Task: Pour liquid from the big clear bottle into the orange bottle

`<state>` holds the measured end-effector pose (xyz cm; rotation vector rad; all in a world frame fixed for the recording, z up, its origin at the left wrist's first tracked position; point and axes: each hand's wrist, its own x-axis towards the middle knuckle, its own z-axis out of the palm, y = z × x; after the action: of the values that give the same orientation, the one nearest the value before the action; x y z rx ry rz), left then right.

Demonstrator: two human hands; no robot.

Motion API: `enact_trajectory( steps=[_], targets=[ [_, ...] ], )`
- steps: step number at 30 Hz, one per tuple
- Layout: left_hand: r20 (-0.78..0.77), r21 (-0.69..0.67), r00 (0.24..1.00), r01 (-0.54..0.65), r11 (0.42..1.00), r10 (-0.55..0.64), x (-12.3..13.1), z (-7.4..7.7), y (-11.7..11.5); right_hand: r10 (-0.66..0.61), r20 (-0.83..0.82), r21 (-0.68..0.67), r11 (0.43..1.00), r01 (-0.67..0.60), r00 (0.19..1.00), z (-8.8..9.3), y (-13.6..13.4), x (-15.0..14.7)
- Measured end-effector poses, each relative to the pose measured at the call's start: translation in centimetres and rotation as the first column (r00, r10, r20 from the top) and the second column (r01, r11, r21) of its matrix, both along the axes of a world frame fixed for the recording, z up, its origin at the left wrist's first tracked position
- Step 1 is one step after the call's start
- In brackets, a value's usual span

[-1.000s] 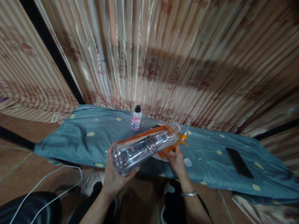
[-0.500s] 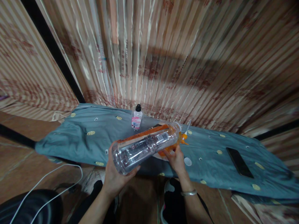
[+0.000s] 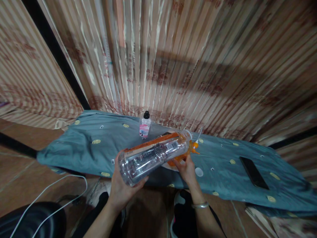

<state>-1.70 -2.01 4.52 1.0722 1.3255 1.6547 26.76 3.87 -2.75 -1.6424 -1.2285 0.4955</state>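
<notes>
My left hand [image 3: 123,181] is wrapped round the base of a large clear plastic bottle [image 3: 153,158] with an orange label. The bottle lies tilted across the view, its open neck to the upper right and slightly away from me. Under that neck, my right hand [image 3: 187,169] grips an orange see-through container [image 3: 185,155], mostly hidden behind the bottle and my fingers. Just beyond it lies an orange spray head [image 3: 195,147] with a thin pale tube. A white round cap [image 3: 198,172] rests on the cloth right of my right hand.
A small bottle with a black cap and pink label [image 3: 145,125] stands at the back of the blue-green cushioned surface [image 3: 81,145]. A black phone [image 3: 254,172] lies at the right. Striped curtains [image 3: 158,66] hang behind; a white cable [image 3: 52,188] loops at the lower left.
</notes>
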Motion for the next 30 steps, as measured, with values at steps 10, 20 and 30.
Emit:
enact_trajectory(
  steps=[10, 20, 30],
  targets=[
    [0.006, -0.016, 1.0, -0.001, 1.0, 0.001, 0.1, 0.2, -0.1, 0.025, -0.022, -0.005, 1.0, -0.026, 0.999, -0.1, 0.0, 0.0],
    [-0.053, -0.019, 0.998, -0.016, 1.0, 0.015, -0.2, 0.1, -0.1, 0.002, -0.027, -0.03, 1.0, -0.003, 1.0, 0.0, 0.1, 0.2],
    [0.042, -0.059, 0.999, -0.017, 0.998, 0.02, 0.3, 0.8, -0.2, -0.001, -0.044, -0.036, 0.999, -0.001, 0.999, 0.4, -0.1, -0.1]
  ],
)
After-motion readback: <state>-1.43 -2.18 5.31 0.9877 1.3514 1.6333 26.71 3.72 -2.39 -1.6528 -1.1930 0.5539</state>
